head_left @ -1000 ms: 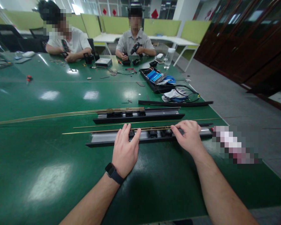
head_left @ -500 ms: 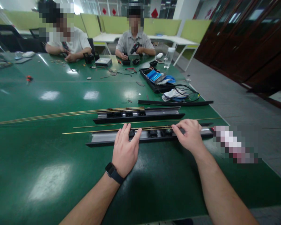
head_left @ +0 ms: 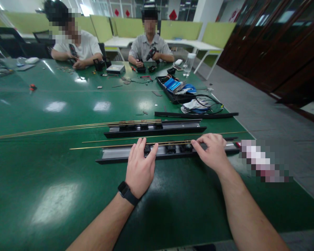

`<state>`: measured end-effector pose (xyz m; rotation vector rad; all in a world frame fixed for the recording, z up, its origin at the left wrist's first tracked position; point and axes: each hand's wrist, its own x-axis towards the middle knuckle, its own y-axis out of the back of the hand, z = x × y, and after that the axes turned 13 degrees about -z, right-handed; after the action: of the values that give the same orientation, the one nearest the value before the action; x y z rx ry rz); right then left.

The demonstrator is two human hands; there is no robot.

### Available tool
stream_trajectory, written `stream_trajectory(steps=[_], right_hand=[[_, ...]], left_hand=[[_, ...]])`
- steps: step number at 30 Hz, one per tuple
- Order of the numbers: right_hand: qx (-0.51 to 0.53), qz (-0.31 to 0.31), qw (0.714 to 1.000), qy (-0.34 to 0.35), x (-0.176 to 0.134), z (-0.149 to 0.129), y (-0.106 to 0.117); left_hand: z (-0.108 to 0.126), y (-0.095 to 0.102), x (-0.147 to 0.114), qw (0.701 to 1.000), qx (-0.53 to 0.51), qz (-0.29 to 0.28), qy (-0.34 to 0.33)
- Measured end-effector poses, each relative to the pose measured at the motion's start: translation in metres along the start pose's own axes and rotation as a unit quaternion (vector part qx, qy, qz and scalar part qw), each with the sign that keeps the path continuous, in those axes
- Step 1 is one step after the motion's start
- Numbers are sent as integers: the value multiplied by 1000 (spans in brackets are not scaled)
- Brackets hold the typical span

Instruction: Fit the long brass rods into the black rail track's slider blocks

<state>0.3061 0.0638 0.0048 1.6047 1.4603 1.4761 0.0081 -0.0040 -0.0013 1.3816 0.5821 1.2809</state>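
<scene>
My left hand (head_left: 140,165), a dark watch on its wrist, lies with fingers stretched over the nearer black-edged metal channel (head_left: 115,154) and thin brass rods (head_left: 99,147). My right hand (head_left: 211,150) pinches the rods farther right, thumb and fingertips together. Between the hands, small black blocks (head_left: 170,147) sit in the channel beneath the rods. One more thin brass rod (head_left: 104,141) lies just behind this channel. Beyond it, a second channel (head_left: 172,129) carries black blocks and several long brass rods (head_left: 42,131) reaching out to the left.
A black strip (head_left: 172,114) lies behind the channels, near gloves (head_left: 196,105) and a black tray (head_left: 181,99) holding a blue device. A blurred pinkish item (head_left: 261,160) lies at right. Across the green table (head_left: 81,104) sit two people, one holding a power drill (head_left: 151,53).
My right fingertips have shifted very slightly left along the brass rods. My left hand stays where it was.
</scene>
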Motion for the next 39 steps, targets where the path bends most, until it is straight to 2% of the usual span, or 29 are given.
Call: stream_trajectory(steps=[6,19,27,39], right_hand=[[13,-5,1000,1,1,-6,-1],[14,-22,1000,-5,4,1,0],[10,-23,1000,-8,5,11,4],[-10,-17,1000,-17,2,7,5]], left_hand=[[0,0,0,1000,-4,-5,1],[7,4,2,1000,1,-20,10],[17,6,9,998,18,-56,-30],[23,6,23,995,13,-62,-73]])
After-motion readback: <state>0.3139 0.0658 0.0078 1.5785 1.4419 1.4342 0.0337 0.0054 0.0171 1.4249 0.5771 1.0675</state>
